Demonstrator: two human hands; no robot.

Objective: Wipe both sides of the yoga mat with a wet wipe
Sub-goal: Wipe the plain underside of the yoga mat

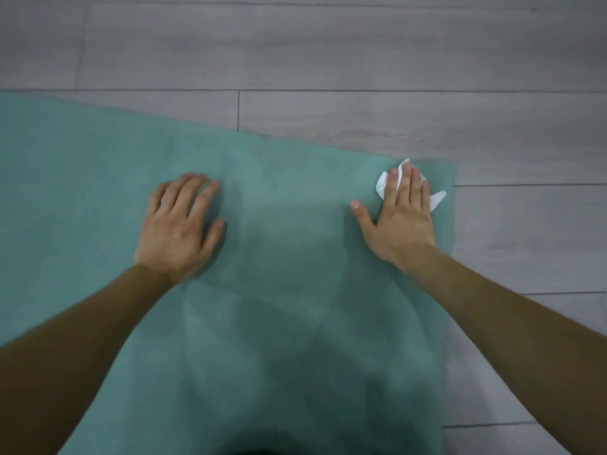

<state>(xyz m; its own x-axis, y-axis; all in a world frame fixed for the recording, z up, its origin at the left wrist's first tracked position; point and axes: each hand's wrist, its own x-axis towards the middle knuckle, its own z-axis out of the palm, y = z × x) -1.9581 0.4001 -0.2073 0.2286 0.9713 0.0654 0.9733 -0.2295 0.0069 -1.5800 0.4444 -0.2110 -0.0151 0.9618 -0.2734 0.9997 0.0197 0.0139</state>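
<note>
Grey floor (328, 44) – one mat (279, 290), one wipe (382, 183), two flat hands – left (179, 229), right (402, 218)

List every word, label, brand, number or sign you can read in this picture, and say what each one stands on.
None: no text shows anywhere.
The mat is plain teal, with no logo or print.
The wipe under the right hand is plain white.
The left hand lies flat on the mat.
The floor shows only grey plank seams.

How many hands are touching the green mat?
2. The left hand lies flat on the mat near its middle. The right hand presses a white wipe onto the mat near its far right corner.
</note>
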